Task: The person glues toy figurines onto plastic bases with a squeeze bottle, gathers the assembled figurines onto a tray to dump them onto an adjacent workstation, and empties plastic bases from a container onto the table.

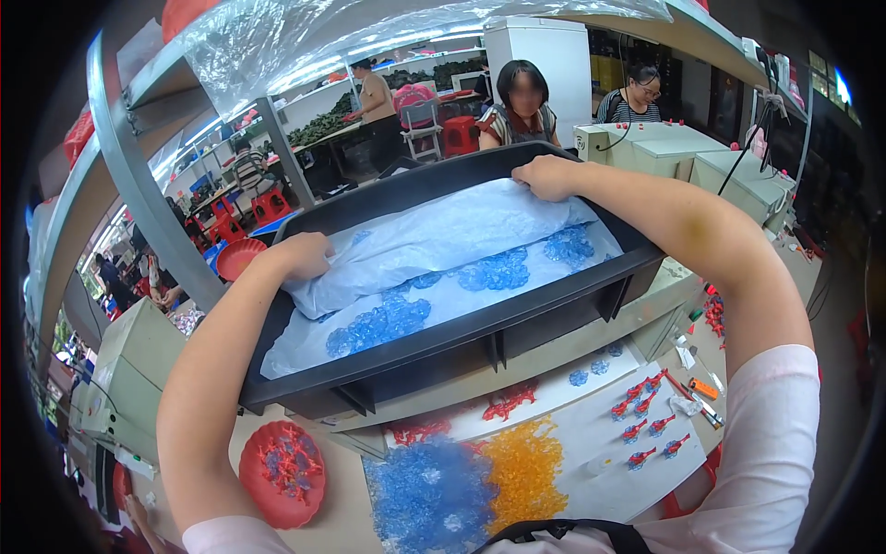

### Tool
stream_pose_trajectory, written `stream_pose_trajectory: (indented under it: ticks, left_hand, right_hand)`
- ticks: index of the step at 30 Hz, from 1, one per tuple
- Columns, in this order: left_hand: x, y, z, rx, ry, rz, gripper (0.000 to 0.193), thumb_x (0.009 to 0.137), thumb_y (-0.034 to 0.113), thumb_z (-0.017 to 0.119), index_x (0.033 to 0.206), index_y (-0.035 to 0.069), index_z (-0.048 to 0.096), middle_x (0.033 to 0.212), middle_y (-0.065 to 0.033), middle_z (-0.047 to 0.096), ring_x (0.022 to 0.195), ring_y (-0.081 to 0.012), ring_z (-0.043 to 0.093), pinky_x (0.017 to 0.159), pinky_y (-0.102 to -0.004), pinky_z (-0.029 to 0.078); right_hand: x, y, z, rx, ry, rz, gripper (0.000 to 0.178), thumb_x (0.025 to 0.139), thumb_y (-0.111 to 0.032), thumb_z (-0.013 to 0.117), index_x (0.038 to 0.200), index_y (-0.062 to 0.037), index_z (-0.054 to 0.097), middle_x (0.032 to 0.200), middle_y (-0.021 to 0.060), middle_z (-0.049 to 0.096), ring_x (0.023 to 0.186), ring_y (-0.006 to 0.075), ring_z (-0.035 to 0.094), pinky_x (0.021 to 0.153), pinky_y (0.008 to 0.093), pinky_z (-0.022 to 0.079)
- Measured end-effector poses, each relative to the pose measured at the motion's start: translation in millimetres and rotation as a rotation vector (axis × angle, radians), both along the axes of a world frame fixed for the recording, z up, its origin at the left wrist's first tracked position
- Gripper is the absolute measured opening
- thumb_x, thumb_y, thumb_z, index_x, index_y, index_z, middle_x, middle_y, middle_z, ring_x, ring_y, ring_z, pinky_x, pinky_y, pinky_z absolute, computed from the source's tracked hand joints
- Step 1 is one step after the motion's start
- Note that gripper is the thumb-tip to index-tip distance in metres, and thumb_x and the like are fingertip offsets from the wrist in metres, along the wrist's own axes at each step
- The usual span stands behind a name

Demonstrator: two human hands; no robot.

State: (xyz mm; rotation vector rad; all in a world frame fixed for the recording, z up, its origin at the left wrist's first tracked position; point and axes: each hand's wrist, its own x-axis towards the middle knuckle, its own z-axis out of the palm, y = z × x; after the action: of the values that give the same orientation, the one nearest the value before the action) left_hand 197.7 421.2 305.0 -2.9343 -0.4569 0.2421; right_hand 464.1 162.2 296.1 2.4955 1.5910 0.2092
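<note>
A long black plastic crate (pixel 434 358) stands raised and tilted in front of me, lined with thin white sheeting. Clusters of clear blue plastic pieces (pixel 378 325) lie on the lining along its near side. Across the far part stretches a wrinkled white sheet (pixel 434 231), with some blue showing beneath it. My left hand (pixel 306 256) is closed on the sheet's left end, its fingertips partly hidden in the folds. At the far right edge, my right hand (pixel 551 178) pinches the sheet between thumb and fingers.
Below the crate, the bench holds a red dish (pixel 311 512) of red and blue pieces, a blue heap (pixel 434 489), an orange heap (pixel 526 466) and several red-and-blue pieces (pixel 637 431). A metal post (pixel 143 175) rises at left. A person (pixel 521 129) sits beyond the crate.
</note>
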Motion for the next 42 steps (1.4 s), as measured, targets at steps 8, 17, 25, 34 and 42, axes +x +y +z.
stream_pose_trajectory:
  ticks: [8, 17, 25, 34, 42]
  left_hand:
    - [-43.9, -68.5, 30.0, 0.433, -0.556, -0.579, 0.012, 0.065, 0.006, 0.056, 0.077, 0.002, 0.056, 0.072, -0.012, 0.053, 0.076, -0.0284, 0.053, 0.072, -0.0389, 0.042]
    - [-87.8, -105.8, 11.9, 0.183, -0.441, -0.55, 0.012, 0.07, 0.002, 0.052, 0.081, 0.005, 0.048, 0.075, -0.0097, 0.05, 0.072, -0.0275, 0.053, 0.062, -0.0369, 0.044]
    - [-91.0, -105.5, 6.5, 0.102, -0.463, -0.516, 0.019, 0.072, 0.003, 0.052, 0.09, 0.008, 0.048, 0.078, -0.0102, 0.05, 0.073, -0.0286, 0.055, 0.059, -0.0377, 0.045]
    - [-91.4, -107.2, 5.8, -0.012, -0.462, -0.361, 0.032, 0.074, 0.006, 0.055, 0.105, 0.007, 0.046, 0.094, -0.0153, 0.056, 0.081, -0.0325, 0.056, 0.069, -0.0375, 0.045]
    - [-91.7, -108.4, 5.4, -0.017, -0.475, -0.379, 0.037, 0.076, 0.004, 0.052, 0.111, 0.01, 0.043, 0.097, -0.0175, 0.056, 0.086, -0.0345, 0.055, 0.071, -0.04, 0.045]
  right_hand:
    - [23.1, 1.6, -1.0, -0.149, 0.039, 0.17, 0.011, 0.066, -0.003, 0.052, 0.076, -0.0021, 0.055, 0.1, 0.017, 0.051, 0.099, 0.0309, 0.048, 0.083, 0.0351, 0.039]
    - [19.6, 3.4, -4.2, -0.063, 0.047, 0.289, 0.007, 0.063, -0.002, 0.052, 0.07, -0.0008, 0.052, 0.107, 0.017, 0.052, 0.095, 0.0304, 0.052, 0.079, 0.0357, 0.042]
    - [6.0, -3.6, -0.9, 0.07, -0.031, 0.25, 0.013, 0.062, -0.005, 0.054, 0.075, -0.0021, 0.052, 0.077, 0.0139, 0.056, 0.077, 0.0308, 0.056, 0.067, 0.0379, 0.044]
    - [2.0, -15.8, 0.5, 0.053, 0.039, 0.151, 0.039, 0.065, -0.009, 0.056, 0.104, -0.0064, 0.057, 0.098, 0.0158, 0.059, 0.092, 0.0297, 0.056, 0.081, 0.0352, 0.043]
    - [18.9, -11.8, -10.4, 0.136, -0.109, 0.222, 0.02, 0.065, -0.01, 0.058, 0.084, -0.0036, 0.06, 0.085, 0.0136, 0.059, 0.083, 0.0304, 0.056, 0.073, 0.0368, 0.044]
